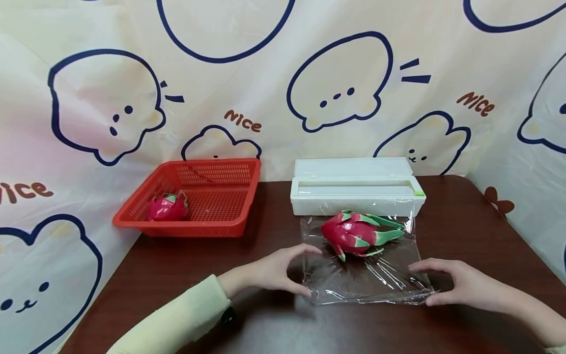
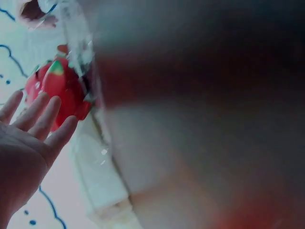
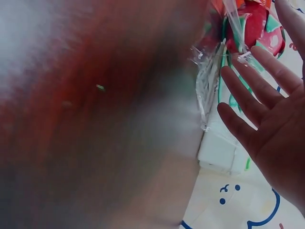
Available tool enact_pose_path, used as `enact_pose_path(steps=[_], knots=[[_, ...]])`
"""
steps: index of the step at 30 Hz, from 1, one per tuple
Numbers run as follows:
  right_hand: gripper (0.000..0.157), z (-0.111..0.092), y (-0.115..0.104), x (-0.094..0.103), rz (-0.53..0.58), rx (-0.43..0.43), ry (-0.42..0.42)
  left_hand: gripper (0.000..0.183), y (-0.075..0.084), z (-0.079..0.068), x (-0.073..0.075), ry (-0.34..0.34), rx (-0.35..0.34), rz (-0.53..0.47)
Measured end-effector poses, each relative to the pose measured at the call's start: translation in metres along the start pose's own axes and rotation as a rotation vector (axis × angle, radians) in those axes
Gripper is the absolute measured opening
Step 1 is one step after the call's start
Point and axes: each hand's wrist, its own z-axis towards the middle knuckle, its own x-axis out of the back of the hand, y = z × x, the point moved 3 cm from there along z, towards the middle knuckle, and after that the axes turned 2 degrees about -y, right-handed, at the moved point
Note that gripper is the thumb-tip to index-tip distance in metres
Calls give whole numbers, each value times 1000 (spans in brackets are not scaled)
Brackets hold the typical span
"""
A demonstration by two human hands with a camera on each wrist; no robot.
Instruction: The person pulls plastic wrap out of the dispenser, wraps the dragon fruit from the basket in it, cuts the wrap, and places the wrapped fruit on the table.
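Note:
A pink-red dragon fruit (image 1: 353, 232) with green-tipped scales lies on a sheet of clear cling film (image 1: 367, 280), its long leaves toward the right. The film stretches from the front of a white cling film dispenser (image 1: 358, 204) over the dark table. At the film's left edge is my left hand (image 1: 276, 270), thumb and fingers spread apart, the thumb tip right at the front corner. My right hand (image 1: 464, 285) is at the opposite edge, its thumb by the other front corner. Both wrist views show the fingers extended, with the dragon fruit (image 2: 62, 90) beyond the left fingers (image 2: 45, 117).
A red plastic basket (image 1: 190, 230) stands at the back left, with another dragon fruit (image 1: 168, 209) inside. The dispenser's lid (image 1: 353, 167) is raised at the back. Behind the brown table (image 1: 265, 324) hangs a cartoon-printed cloth (image 1: 247, 88).

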Motion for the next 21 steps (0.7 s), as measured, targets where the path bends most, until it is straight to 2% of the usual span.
enact_pose_path(steps=[4,8,12,15,18,21], knots=[[54,-4,4,-4,-11,4,-7,76,-2,1,-14,-70,-38,26],[49,-6,9,-7,-7,27,2,65,-3,6,-22,-123,-63,71],[31,-4,13,-11,11,137,37,46,-5,10,-25,-139,-74,138],[23,-2,14,-12,32,209,55,26,-6,11,-27,-158,-79,118],[23,-2,14,-13,53,228,52,11,-5,9,-26,-161,-103,87],[23,-2,12,-11,57,218,52,6,-2,6,-23,-134,-146,100]])
